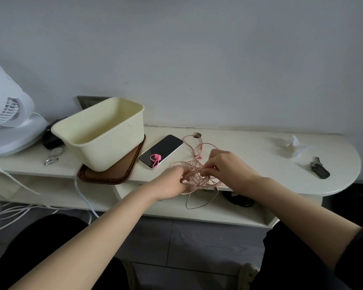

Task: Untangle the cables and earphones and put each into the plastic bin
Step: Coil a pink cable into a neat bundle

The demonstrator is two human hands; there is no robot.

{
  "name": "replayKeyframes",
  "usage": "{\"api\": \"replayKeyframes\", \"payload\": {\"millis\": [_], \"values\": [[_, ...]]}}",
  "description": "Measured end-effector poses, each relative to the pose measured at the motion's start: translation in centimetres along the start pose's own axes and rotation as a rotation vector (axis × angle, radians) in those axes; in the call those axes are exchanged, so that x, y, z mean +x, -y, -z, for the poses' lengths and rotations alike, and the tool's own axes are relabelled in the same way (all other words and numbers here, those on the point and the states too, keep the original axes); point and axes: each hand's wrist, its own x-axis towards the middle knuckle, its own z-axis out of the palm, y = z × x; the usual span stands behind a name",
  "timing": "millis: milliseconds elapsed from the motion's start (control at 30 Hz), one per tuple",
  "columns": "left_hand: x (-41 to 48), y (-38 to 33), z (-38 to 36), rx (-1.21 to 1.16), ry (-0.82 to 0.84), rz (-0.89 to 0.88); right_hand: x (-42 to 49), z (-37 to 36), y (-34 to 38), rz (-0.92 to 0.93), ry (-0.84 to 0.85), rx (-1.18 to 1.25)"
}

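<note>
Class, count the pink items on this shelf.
2. A pink cable tangle up front, gripped by the left hand and right hand; a pink cable tie on the smartphone. The tangle may hide more.

A home room – fan (6, 107), phone (161, 151), keys (320, 170) on shelf (249, 147)

A phone (161, 151) lies beside a brown tray (113, 171), keys (320, 170) well apart.
</note>
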Motion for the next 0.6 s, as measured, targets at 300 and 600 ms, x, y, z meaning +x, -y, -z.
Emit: {"api": "replayKeyframes", "payload": {"millis": [300,600], "values": [[-0.4,0.6,-0.8,0.082,0.046,-0.001,0.3,-1.0,-0.3,-0.085,-0.009,0.21],[-1.1,1.7,0.6,-0.085,0.143,-0.007,1.1,-1.7,0.3,-0.079,-0.019,0.294]]}}
